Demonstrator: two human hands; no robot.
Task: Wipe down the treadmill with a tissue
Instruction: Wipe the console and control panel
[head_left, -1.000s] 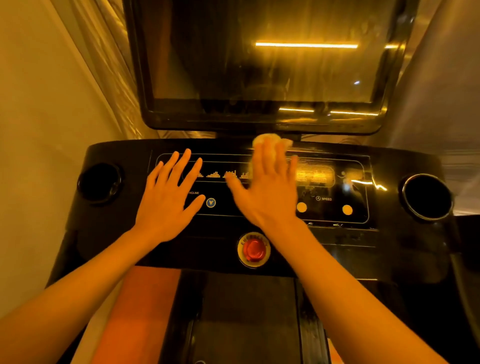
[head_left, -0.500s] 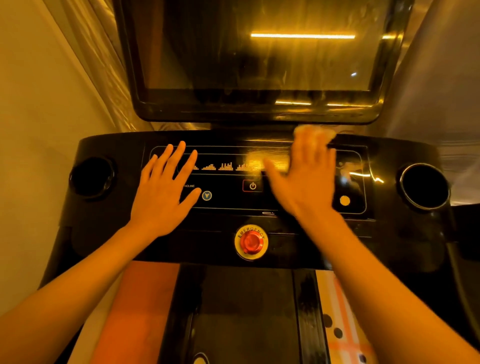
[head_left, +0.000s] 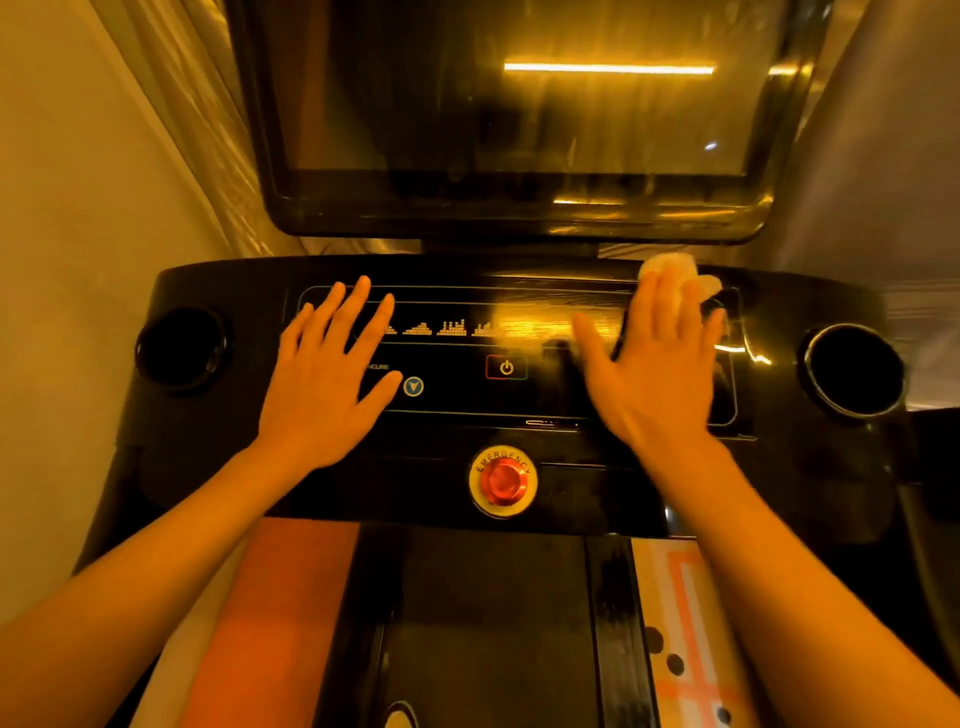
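- Now, in the head view, the right hand (head_left: 654, 374) lies flat, its grip spread, pressing the tissue (head_left: 672, 273) on the far right of the treadmill (head_left: 218, 441) panel.
- The left hand (head_left: 322, 384) rests flat on the left side, grip spread.
- The cup hole (head_left: 852, 371) is just right of the tissue, so the right hand is nearer to it.

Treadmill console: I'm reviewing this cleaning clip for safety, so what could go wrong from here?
1. The right hand presses the tissue flat on the control panel; a sweep leftward might press the power button.
2. The left hand lies flat with its thumb close to the incline button, which it could trigger.
3. The tissue sits near the console's far edge, pinned only by straight fingers, so it may slip off behind.
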